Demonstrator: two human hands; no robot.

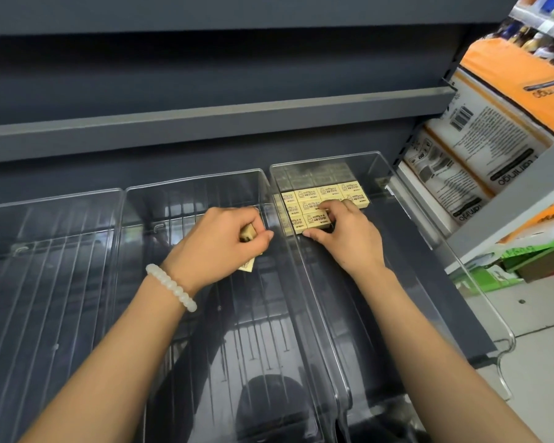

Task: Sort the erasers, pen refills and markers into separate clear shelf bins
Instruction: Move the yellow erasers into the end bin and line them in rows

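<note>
From the head view, you have three clear bins side by side on the dark shelf (461,314), and only the right bin (406,219) holds stock. The yellow erasers (320,195) sit in flat, tight rows packed against its back wall, labels up, which I judge is so each new one can butt against the last and the rows fill forward toward the shelf's front edge.

Your right hand (349,241) is inside that bin at the front of the rows. Its fingers are curled over the front eraser (315,219), with the thumb low against the near edge, so it pinches that eraser and seems to be pressing it square with its neighbours.

Your left hand (218,244) hangs over the middle bin (189,199), near the wall shared with the right bin. It is curled tight round a held eraser (248,233), with a second yellowish corner showing below the palm; I cannot tell how many it carries. Holding the supply beside the working hand looks like a way to keep each pass short.

The left bin (45,251) has no goods in it that you can see. No pen refills or markers are in view.
</note>
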